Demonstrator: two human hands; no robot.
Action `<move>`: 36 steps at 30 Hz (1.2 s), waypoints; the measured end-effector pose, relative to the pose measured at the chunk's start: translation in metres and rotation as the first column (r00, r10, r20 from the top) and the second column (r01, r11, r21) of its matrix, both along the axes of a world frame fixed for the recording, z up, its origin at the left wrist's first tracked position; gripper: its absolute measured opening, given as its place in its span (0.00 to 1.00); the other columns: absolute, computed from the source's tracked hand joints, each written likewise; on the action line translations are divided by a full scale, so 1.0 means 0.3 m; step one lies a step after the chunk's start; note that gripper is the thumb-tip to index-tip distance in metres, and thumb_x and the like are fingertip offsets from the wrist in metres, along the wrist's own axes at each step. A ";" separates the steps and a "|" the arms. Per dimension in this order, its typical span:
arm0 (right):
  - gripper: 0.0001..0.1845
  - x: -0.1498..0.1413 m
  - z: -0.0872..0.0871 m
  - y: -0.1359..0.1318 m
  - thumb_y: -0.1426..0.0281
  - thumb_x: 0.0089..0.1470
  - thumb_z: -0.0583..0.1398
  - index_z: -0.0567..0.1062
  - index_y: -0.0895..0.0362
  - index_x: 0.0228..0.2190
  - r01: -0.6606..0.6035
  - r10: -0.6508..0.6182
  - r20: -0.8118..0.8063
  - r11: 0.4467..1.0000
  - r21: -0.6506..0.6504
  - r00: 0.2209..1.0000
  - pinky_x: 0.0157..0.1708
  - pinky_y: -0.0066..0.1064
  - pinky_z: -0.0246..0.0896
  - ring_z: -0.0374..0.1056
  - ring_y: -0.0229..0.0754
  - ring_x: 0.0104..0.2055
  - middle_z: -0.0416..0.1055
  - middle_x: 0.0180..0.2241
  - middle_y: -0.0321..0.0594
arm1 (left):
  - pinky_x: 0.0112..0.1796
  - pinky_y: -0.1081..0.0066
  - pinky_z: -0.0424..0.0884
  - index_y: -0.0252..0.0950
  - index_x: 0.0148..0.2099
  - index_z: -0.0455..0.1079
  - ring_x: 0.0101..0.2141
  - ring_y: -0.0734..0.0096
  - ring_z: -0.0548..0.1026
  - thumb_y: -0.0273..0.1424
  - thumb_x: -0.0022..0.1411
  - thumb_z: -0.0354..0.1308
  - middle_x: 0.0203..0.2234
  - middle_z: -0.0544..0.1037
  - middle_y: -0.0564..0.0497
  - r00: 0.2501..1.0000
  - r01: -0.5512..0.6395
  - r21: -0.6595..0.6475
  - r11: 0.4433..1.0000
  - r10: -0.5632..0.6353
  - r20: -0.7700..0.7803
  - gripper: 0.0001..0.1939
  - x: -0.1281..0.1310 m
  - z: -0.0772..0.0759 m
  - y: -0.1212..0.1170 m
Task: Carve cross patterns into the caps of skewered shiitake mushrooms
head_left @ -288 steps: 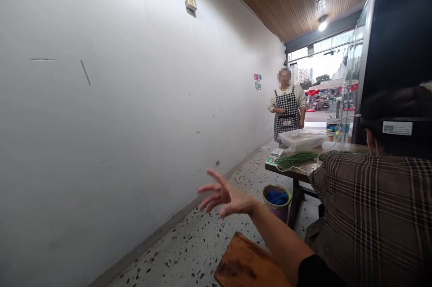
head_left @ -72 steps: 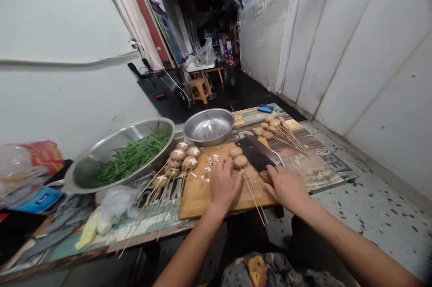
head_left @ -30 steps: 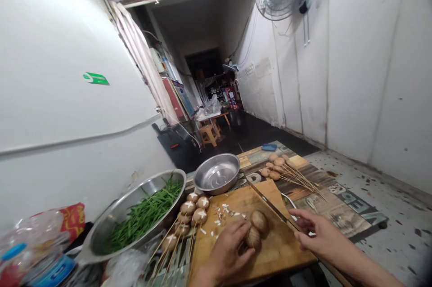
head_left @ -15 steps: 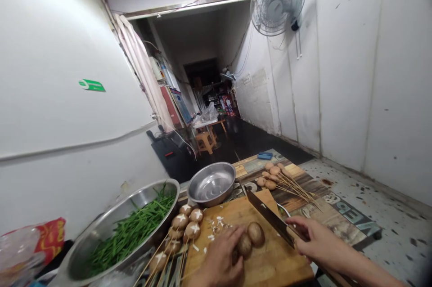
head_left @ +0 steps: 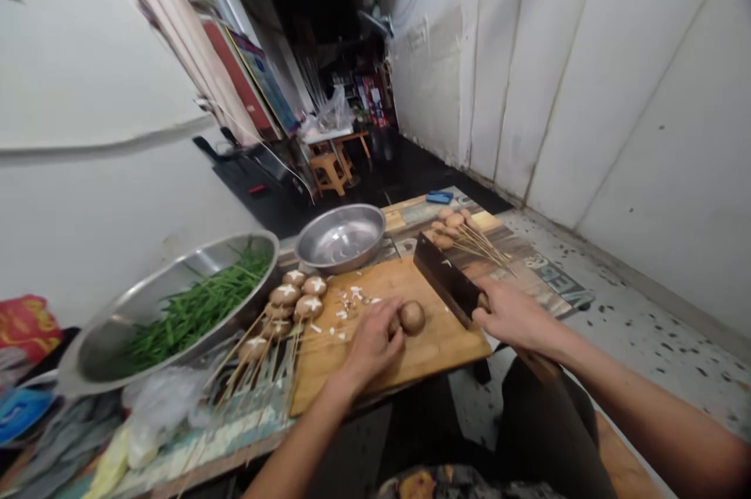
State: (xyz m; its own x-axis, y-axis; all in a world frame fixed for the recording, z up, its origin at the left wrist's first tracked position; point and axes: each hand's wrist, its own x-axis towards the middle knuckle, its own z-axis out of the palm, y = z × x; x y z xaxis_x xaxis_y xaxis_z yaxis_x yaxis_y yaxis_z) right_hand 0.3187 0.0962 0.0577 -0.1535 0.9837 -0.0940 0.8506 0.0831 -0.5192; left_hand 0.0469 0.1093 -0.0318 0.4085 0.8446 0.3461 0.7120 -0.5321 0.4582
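My right hand [head_left: 513, 315] is closed round the handle of a cleaver [head_left: 444, 278]. The blade stands on edge, pointing away from me over the right side of the wooden cutting board [head_left: 437, 346]. My left hand [head_left: 375, 336] is closed on a brown mushroom, mostly hidden by the fingers. Right beside the fingertips a second mushroom [head_left: 413, 317] shows its smooth, uncut cap. White mushroom scraps [head_left: 343, 311] lie scattered left of them. Along the board's left edge sit skewered mushrooms [head_left: 285, 296] with white crosses cut in their caps.
A large steel bowl of green vegetables [head_left: 203, 311] stands at left, with a smaller steel basin [head_left: 340, 237] behind the board. More skewered mushrooms [head_left: 451, 225] lie at the far right, near a blue object [head_left: 440, 196]. Plastic bags [head_left: 164, 405] occupy the near left.
The cleaver lay flat on the board 2.4 seconds ago; my right hand has since taken it up. My left hand stays at the mushrooms. The view has tilted down over the last half second.
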 end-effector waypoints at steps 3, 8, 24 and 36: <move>0.09 0.007 0.004 0.012 0.71 0.56 0.55 0.70 0.59 0.40 -0.015 0.013 -0.033 0.998 -0.059 0.999 0.31 0.31 0.57 0.73 0.47 0.30 0.74 0.21 0.39 | 0.54 0.52 0.70 0.33 0.59 0.68 0.51 0.55 0.73 0.22 0.53 0.54 0.50 0.76 0.41 0.999 -0.027 0.030 0.999 0.028 -0.028 0.29 -0.015 0.001 0.005; 0.04 0.038 -0.019 -0.036 0.68 0.61 0.52 0.65 0.55 0.36 0.019 -0.029 -0.136 0.997 -0.075 0.990 0.25 0.31 0.58 0.68 0.42 0.18 0.65 0.12 0.28 | 0.55 0.51 0.69 0.33 0.58 0.68 0.52 0.54 0.72 0.24 0.55 0.54 0.50 0.76 0.41 0.998 -0.053 0.107 0.993 0.055 -0.018 0.27 -0.012 -0.012 -0.017; 0.16 0.065 -0.084 -0.338 0.55 0.59 0.59 0.62 0.52 0.30 0.005 -0.260 -0.557 0.909 -0.418 0.789 0.16 0.25 0.53 0.63 0.32 0.15 0.66 0.20 0.26 | 0.54 0.54 0.71 0.37 0.55 0.69 0.51 0.57 0.74 0.30 0.66 0.58 0.49 0.78 0.43 0.990 -0.127 0.268 0.955 0.103 0.101 0.16 0.040 -0.037 -0.081; 0.19 0.090 -0.173 -0.316 0.54 0.58 0.62 0.60 0.53 0.31 -0.053 -0.390 -0.669 0.841 -0.539 0.633 0.13 0.21 0.53 0.58 0.29 0.12 0.67 0.19 0.24 | 0.53 0.53 0.73 0.38 0.57 0.70 0.51 0.58 0.76 0.31 0.68 0.57 0.49 0.79 0.43 0.992 -0.113 0.257 0.960 0.094 0.082 0.16 0.038 -0.045 -0.078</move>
